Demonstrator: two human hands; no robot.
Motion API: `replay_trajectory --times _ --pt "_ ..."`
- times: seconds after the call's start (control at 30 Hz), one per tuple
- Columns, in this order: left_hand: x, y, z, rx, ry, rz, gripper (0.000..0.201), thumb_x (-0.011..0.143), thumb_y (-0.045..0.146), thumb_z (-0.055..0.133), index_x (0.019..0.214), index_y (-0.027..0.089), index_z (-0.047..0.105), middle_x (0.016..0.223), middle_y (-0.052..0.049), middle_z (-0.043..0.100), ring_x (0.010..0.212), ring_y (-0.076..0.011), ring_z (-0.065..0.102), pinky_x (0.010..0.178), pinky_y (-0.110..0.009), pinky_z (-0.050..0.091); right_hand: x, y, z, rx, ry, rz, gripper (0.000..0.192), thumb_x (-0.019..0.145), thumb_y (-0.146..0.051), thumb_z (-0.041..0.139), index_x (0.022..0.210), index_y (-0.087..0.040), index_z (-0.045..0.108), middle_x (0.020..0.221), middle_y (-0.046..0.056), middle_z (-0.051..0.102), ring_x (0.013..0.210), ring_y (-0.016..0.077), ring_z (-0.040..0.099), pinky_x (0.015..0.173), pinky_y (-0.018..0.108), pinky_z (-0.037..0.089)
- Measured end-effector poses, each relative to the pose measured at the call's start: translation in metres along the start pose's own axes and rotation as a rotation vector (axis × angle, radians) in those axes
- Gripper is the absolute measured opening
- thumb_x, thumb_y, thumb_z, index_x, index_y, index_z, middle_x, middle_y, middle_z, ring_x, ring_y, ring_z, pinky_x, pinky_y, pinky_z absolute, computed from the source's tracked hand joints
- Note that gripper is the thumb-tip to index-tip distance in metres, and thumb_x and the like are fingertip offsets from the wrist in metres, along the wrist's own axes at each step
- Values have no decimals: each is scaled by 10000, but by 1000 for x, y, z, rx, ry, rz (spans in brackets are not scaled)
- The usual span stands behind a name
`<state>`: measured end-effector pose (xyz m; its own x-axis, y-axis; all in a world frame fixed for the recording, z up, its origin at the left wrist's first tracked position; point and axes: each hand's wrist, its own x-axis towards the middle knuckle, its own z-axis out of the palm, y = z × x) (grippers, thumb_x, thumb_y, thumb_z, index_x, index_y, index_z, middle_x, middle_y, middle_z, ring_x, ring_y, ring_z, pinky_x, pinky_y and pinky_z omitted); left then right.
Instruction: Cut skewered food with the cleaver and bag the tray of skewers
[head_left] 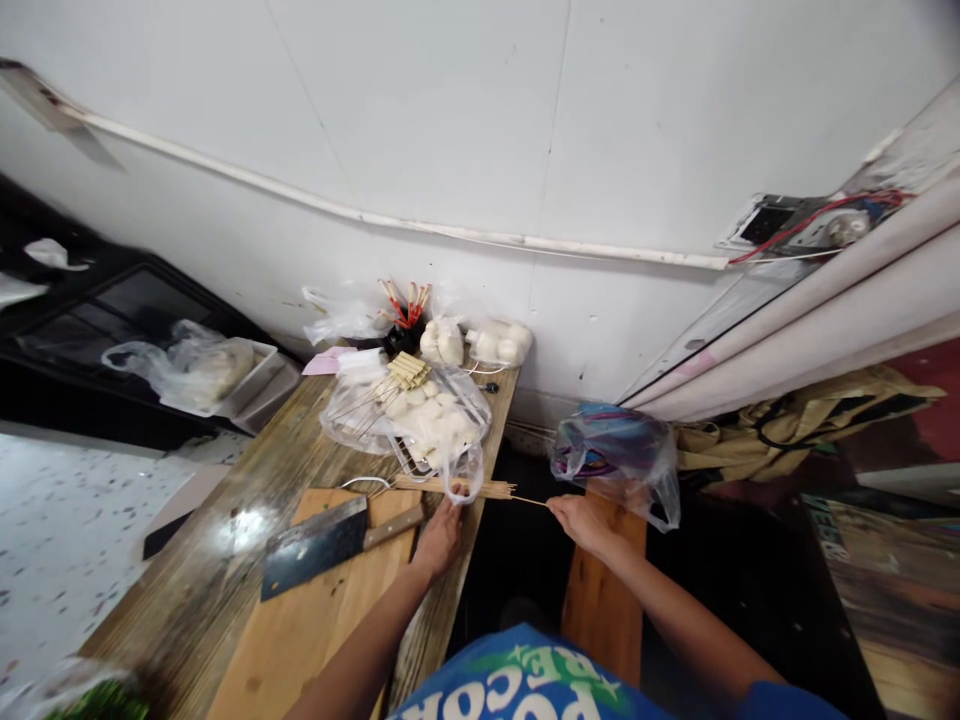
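So the left hand (441,535) sits right at the far corner of the cutting board (315,620), fingers curled down onto the near end of a bundle of bamboo skewers (457,487) that lies crosswise near the tabletop (225,540) edge, with the tips poking out past that edge over the dark gap. The right hand (581,520) is out over that gap, pinched closed on the tip of a single skewer (531,500) that runs back toward the bundle. Pretty tight on the left side: a cleaver (322,545) lies flat on the board just beside the left hand, its handle pointing at the fingers. Right behind the bundle there's a clear bag of pale round pieces (427,420) on a tray, with its loop handle drooping onto the skewers. Farther back against the wall is a dark cup of red-tipped sticks (401,310) and more bagged white lumps (480,342). Right of the gap stands a wooden stool (604,590) with a colourful plastic bag (615,450) on it, just beyond the right hand. The gap between tabletop and stool is the only open lane.
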<state>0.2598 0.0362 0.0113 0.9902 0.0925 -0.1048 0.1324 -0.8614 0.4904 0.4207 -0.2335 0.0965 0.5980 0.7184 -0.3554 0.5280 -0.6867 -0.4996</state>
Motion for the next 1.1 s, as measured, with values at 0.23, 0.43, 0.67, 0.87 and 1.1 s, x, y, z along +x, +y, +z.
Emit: replay_trajectory --times 0.23,0.43,0.67,0.87,1.1 --pt "2 -5 -3 -30 -31 44 526 834 136 326 1358 90 331 1443 -137 303 1342 -226 236 1103 -418 249 -14 17 -8 -2 36 52 323 887 -239 364 828 -216 681 799 46 681 755 170 603 659 240 378" --pt "3 -1 -6 -21 -49 31 536 828 137 330 1362 91 319 1444 -136 301 1347 -227 221 1108 -423 231 -14 15 -9 -38 42 54 330 891 -250 361 808 -221 680 786 42 678 728 167 607 646 241 372" --pt "4 -4 -5 -42 -68 27 532 819 133 331 1348 79 338 1427 -138 332 1333 -235 261 1101 -436 246 0 0 -6 -87 23 21 309 900 -226 364 784 -206 650 757 45 665 710 150 596 634 228 353" --pt "2 1 -10 -63 -39 9 550 814 124 335 1360 67 314 1414 -154 347 1337 -231 253 1096 -418 264 20 -9 4 -114 24 1 288 892 -202 377 747 -183 625 772 61 657 711 157 596 629 241 352" --pt "1 -2 -7 -46 -35 44 551 805 120 345 1356 109 340 1419 -134 348 1329 -234 274 1093 -441 262 42 -13 25 -95 30 -14 273 894 -217 396 742 -175 619 793 66 650 753 164 603 673 247 387"
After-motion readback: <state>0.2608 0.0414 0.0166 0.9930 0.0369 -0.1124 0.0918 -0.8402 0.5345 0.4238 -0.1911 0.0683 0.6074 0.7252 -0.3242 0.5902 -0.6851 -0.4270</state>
